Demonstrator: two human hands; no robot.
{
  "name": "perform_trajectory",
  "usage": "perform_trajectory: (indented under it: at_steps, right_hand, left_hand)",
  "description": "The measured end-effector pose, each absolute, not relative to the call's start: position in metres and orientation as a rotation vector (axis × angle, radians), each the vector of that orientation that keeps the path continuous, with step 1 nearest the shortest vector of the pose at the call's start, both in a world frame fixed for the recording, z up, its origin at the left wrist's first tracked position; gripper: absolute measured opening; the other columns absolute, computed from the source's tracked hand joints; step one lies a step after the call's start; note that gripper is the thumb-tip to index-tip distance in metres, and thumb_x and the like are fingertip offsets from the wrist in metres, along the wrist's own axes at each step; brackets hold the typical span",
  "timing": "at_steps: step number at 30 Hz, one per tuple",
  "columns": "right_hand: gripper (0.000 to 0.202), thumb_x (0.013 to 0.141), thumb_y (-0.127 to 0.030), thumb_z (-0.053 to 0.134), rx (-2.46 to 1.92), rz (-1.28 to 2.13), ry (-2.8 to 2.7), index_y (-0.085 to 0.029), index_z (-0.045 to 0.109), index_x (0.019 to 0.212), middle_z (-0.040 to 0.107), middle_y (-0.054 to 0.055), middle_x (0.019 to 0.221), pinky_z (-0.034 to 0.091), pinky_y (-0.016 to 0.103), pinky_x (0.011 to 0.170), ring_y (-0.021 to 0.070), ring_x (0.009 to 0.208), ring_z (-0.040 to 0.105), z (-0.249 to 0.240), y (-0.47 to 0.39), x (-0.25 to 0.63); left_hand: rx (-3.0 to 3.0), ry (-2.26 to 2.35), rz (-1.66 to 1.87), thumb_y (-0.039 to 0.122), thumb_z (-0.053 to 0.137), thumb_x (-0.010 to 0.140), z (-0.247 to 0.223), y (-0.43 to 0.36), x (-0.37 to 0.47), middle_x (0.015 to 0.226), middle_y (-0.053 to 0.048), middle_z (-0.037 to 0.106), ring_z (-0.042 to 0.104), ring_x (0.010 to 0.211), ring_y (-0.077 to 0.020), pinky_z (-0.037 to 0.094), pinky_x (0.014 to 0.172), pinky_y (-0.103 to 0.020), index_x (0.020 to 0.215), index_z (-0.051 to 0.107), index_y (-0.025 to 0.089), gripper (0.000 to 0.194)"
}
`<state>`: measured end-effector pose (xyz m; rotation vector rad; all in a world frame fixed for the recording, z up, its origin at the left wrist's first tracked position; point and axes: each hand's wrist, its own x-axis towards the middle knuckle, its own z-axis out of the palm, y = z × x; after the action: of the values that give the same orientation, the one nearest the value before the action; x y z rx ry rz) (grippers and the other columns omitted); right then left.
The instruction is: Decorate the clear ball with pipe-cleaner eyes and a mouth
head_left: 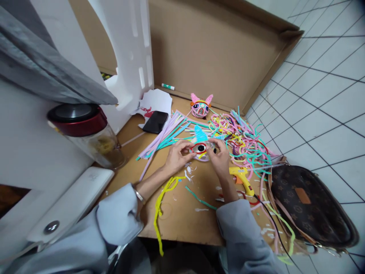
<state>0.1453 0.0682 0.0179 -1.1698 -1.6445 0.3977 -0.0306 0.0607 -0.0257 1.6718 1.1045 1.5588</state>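
Between my hands is a pipe-cleaner animal head (203, 155) with blue ears and a dark eye ringed in red. My left hand (179, 155) pinches the left edge of the red ring, thumb and fingers closed. On the other side, the fingers of my right hand (220, 156) are closed on the head close to the eye. The lower part of the head is partly covered by my fingers. Farther back on the table stands a similar pink animal head (200, 109) with two pointed ears.
Loose pipe cleaners (248, 142) heap up at the right; straight ones (165, 135) lie at the left. A yellow glue gun (242, 179) sits by my right wrist, near a brown bag (310, 205). A phone (155, 122) and a glass jar (99, 140) are to the left.
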Motion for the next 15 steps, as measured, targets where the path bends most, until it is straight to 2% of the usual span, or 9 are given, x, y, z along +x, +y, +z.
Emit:
perform_trajectory:
  at_steps: [5,11,15]
  right_hand:
    - [0.019,0.078,-0.026,0.061,-1.163,0.400,-1.654,-0.021,0.067,0.095,0.068,0.007,0.099,0.049,0.039,0.091,0.0220,0.099,0.062,0.0176,0.0692,0.1486]
    - [0.016,0.079,-0.024,0.061,-1.141,0.366,-1.677,-0.022,0.071,0.091,0.069,0.006,0.097,0.049,0.039,0.092,0.0216,0.098,0.063,0.0200,0.0694,0.1492]
    - [0.015,0.078,-0.023,0.063,-1.122,0.360,-1.678,-0.022,0.073,0.089,0.070,0.007,0.096,0.050,0.040,0.093,0.0219,0.097,0.064,0.0202,0.0701,0.1496]
  left_hand:
    - [1.610,1.114,1.548,0.027,0.080,0.069,-0.0287,0.0626,-0.0295,0.088,-0.006,0.065,0.061,0.074,-0.0148,0.052,0.069,-0.028,0.090,0.071,0.017,0.025]
    - [1.612,1.092,1.550,0.025,0.080,0.069,-0.0265,0.0618,-0.0301,0.089,-0.006,0.065,0.063,0.073,-0.0136,0.053,0.066,-0.025,0.087,0.070,0.016,0.022]
    - [1.662,1.111,1.557,0.022,0.078,0.070,-0.0248,0.0610,-0.0310,0.085,-0.006,0.066,0.063,0.074,-0.0148,0.054,0.065,-0.026,0.077,0.069,0.016,0.013]
